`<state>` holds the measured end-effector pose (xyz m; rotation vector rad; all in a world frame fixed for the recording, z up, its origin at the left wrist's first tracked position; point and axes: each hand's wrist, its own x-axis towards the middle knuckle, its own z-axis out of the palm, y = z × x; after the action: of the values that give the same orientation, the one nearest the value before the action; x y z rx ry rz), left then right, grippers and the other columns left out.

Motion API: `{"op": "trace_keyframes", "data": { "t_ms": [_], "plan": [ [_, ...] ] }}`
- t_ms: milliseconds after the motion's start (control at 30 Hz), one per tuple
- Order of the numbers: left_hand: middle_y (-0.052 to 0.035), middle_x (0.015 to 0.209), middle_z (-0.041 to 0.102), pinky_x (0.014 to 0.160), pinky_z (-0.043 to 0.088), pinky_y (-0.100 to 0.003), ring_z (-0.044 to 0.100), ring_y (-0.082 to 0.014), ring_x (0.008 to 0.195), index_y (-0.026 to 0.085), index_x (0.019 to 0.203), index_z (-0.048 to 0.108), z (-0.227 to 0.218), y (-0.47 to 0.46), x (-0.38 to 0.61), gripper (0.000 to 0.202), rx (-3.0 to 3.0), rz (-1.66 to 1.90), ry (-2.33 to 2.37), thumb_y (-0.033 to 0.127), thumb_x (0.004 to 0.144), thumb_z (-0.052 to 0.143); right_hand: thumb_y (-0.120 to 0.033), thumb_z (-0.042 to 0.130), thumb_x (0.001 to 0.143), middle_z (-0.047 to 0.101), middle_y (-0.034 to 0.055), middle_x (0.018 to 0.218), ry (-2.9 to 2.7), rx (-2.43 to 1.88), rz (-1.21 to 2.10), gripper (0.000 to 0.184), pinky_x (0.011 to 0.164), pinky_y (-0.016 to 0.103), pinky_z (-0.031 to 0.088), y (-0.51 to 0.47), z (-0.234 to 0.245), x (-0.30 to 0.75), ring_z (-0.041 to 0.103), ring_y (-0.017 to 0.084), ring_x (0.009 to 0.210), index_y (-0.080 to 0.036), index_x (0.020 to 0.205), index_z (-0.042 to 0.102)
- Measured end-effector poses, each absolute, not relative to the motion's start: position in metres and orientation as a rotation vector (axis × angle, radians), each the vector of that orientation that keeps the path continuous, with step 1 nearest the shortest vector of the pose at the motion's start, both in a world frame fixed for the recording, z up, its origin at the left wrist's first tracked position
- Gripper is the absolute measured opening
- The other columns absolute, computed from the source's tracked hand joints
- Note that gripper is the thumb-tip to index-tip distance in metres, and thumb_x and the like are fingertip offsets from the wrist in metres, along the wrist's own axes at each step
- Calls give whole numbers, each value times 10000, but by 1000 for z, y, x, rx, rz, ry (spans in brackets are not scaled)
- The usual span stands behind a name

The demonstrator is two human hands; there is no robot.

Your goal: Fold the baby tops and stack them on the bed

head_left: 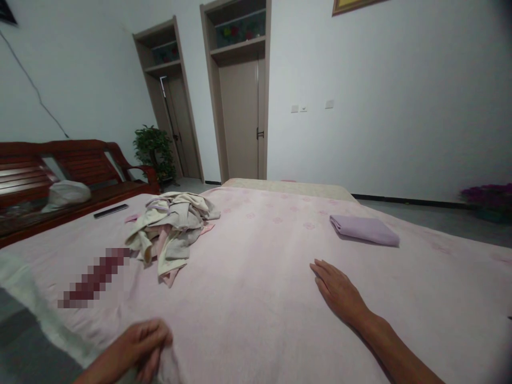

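One lilac cloth [363, 230] is shown folded on the right of the pink sheet [248, 298], a fabric heap [178, 220] left unfolded on its left, its near edge seemingly pinched by the curled left hand [142, 341], the fingers of the right hand [338, 290] outstretched, empty.

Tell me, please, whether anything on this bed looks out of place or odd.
Yes: the crumpled heap of clothes on the left of the pink bedsheet looks untidy, with pieces tangled together, while the lavender cloth on the right lies neatly folded. A pixelated patch nearby hides any detail there.
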<state>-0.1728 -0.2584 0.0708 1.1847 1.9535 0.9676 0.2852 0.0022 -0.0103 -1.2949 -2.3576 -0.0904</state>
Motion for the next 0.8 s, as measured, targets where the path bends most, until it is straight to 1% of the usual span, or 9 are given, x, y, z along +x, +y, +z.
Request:
{"op": "trace_keyframes", "data": {
  "t_ms": [67, 133, 233, 300, 367, 467, 600, 733, 800],
  "plan": [
    [-43, 838, 675, 618, 535, -333, 648, -209, 723, 165, 977, 643, 83, -213, -190, 445, 1223, 1042, 1941, 593, 864, 595, -340, 381, 971, 559, 83, 1434, -2364, -1303, -102, 441, 1132, 471, 388, 2, -10, 285, 496, 248, 1341, -226, 1333, 605],
    [-37, 766, 675, 582, 499, -310, 649, -219, 682, 185, 917, 634, 101, -166, -205, 465, 1307, 1131, 1979, 635, 814, 578, -339, 383, 972, 559, 84, 1434, -2372, -1304, -114, 440, 1134, 464, 388, 2, -10, 285, 499, 247, 1338, -221, 1331, 608],
    [-87, 1069, 699, 765, 518, -328, 672, -253, 932, 194, 1099, 629, 125, -109, -220, 422, 1552, 1126, 2315, 516, 835, 557, -332, 394, 969, 564, 91, 1428, -2373, -1296, -123, 435, 1136, 463, 389, 2, -9, 285, 503, 248, 1335, -215, 1326, 614],
    [-141, 1302, 597, 918, 473, -378, 583, -304, 1161, 191, 1279, 560, 130, -84, -227, 509, 1725, 937, 2703, 427, 829, 587, -331, 401, 966, 567, 89, 1425, -2365, -1294, -121, 430, 1134, 468, 392, 2, -9, 286, 506, 249, 1333, -224, 1322, 617],
    [-186, 1389, 507, 939, 441, -410, 523, -348, 1224, 180, 1371, 496, 129, -67, -233, 589, 1786, 637, 2961, 360, 823, 614, -331, 402, 964, 568, 84, 1424, -2358, -1300, -116, 428, 1132, 472, 396, 1, -9, 286, 510, 247, 1330, -234, 1323, 616],
    [-178, 1311, 541, 833, 435, -368, 577, -331, 1107, 166, 1355, 512, 125, -53, -244, 489, 1817, 378, 2996, 287, 882, 547, -328, 395, 967, 564, 78, 1430, -2366, -1306, -116, 430, 1134, 471, 396, 0, -8, 285, 512, 244, 1328, -241, 1328, 613],
    [-126, 1217, 606, 742, 414, -323, 622, -269, 969, 162, 1232, 589, 147, -38, -256, 341, 1780, 442, 2951, 274, 960, 418, -321, 398, 971, 558, 80, 1437, -2380, -1319, -117, 431, 1136, 465, 397, 0, -8, 285, 504, 246, 1335, -227, 1334, 611],
    [-122, 1171, 637, 789, 417, -353, 597, -283, 999, 123, 1221, 573, 200, -25, -257, 355, 1625, 755, 2941, 289, 995, 356, -314, 407, 971, 556, 85, 1438, -2369, -1301, -111, 428, 1146, 463, 386, 0, -8, 285, 500, 243, 1339, -222, 1338, 608],
    [-135, 1255, 588, 841, 408, -366, 551, -272, 1064, 63, 1319, 462, 230, -19, -253, 397, 1646, 866, 2912, 264, 1025, 285, -313, 408, 972, 557, 87, 1437, -2367, -1307, -107, 426, 1145, 465, 387, -1, -8, 285, 501, 244, 1338, -222, 1336, 610]
  ]
}}
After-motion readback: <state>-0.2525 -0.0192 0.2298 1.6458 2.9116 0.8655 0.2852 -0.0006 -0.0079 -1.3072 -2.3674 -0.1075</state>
